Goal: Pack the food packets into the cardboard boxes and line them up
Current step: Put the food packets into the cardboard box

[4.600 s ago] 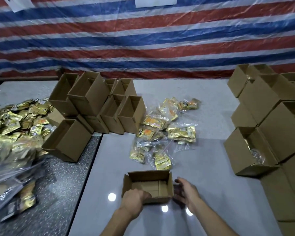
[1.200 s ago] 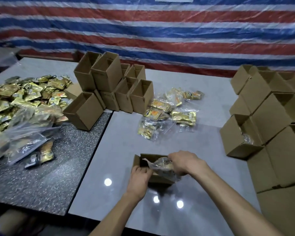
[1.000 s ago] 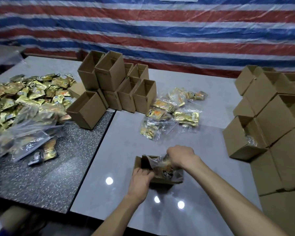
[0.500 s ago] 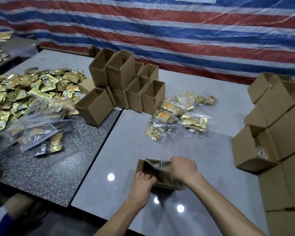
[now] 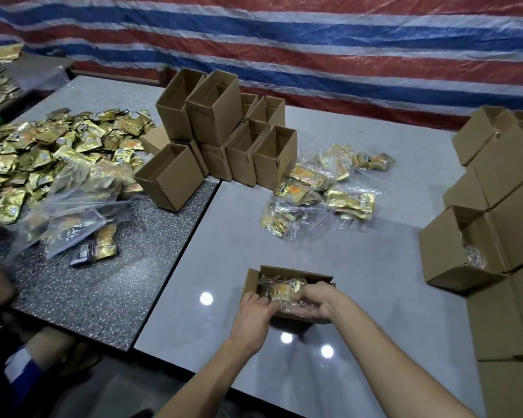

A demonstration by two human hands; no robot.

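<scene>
Clear plastic bag of gold food packets (image 5: 284,290) lies crosswise inside open brown cardboard box (image 5: 296,271); left hand (image 5: 255,307) and right hand (image 5: 322,300) each grip one end.

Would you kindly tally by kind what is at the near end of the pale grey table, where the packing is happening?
small open brown cardboard box: 1
clear plastic bag of gold food packets, lying in that box: 1
bare hands at the box, left hand and right hand: 2
Total: 4
</scene>
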